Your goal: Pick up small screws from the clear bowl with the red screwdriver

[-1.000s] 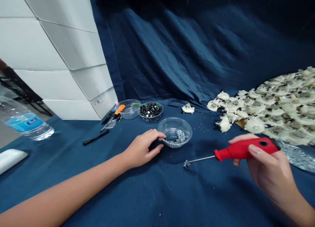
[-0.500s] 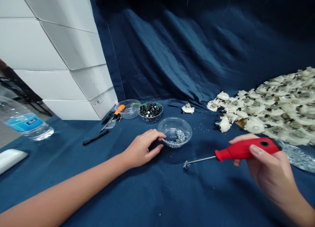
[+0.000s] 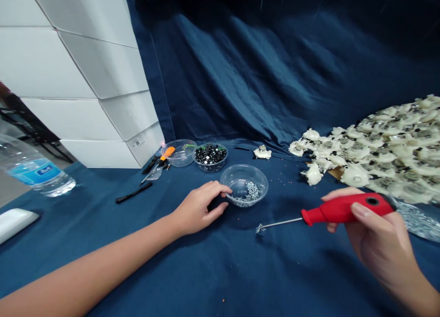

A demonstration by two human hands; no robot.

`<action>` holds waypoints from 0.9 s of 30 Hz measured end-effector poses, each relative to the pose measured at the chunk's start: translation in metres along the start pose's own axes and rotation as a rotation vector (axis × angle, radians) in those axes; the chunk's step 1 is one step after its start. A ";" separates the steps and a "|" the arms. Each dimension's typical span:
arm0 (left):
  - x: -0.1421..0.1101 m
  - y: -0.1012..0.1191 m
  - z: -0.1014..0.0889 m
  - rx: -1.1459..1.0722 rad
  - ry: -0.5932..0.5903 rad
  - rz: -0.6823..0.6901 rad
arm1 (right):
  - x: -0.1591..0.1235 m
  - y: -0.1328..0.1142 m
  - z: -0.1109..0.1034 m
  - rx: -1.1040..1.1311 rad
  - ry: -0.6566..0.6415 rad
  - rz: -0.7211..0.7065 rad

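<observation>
My right hand (image 3: 376, 237) is closed round the red handle of a screwdriver (image 3: 340, 210). Its thin metal shaft points left, and a small cluster of screws clings to the tip (image 3: 260, 228) just above the blue cloth. My left hand (image 3: 198, 208) rests on the cloth with its fingers curled, the fingertips touching the near left rim of a clear plastic bowl (image 3: 244, 184). The bowl holds several small silver screws. Whether the left fingers pinch anything is hidden.
A bowl of black parts (image 3: 210, 155) and an empty clear bowl (image 3: 178, 151) stand behind, beside an orange-handled tool (image 3: 164, 155). A heap of cream plastic parts (image 3: 381, 154) fills the right. White boxes (image 3: 79, 79), a water bottle (image 3: 30, 170) and a bag of screws (image 3: 417, 221) lie around.
</observation>
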State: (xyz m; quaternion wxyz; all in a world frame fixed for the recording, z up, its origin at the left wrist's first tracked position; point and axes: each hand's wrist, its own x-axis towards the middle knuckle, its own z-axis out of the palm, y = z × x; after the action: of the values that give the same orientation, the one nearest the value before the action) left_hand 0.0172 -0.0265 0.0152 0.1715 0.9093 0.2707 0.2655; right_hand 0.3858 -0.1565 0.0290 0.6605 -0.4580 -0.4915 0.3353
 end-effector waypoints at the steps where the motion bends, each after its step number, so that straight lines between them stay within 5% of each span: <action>1: 0.000 0.000 0.000 -0.001 0.000 0.000 | 0.000 -0.001 0.000 0.002 0.004 0.002; 10: 0.000 0.000 0.000 0.001 -0.004 0.003 | -0.007 -0.009 0.018 -0.023 0.068 0.071; 27: 0.000 0.000 0.000 0.004 0.006 0.012 | 0.001 0.003 0.003 -0.034 -0.022 -0.001</action>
State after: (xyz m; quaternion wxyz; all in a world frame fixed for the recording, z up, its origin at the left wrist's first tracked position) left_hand 0.0172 -0.0263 0.0152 0.1673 0.9104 0.2663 0.2687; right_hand 0.3832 -0.1543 0.0269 0.6473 -0.4652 -0.5047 0.3315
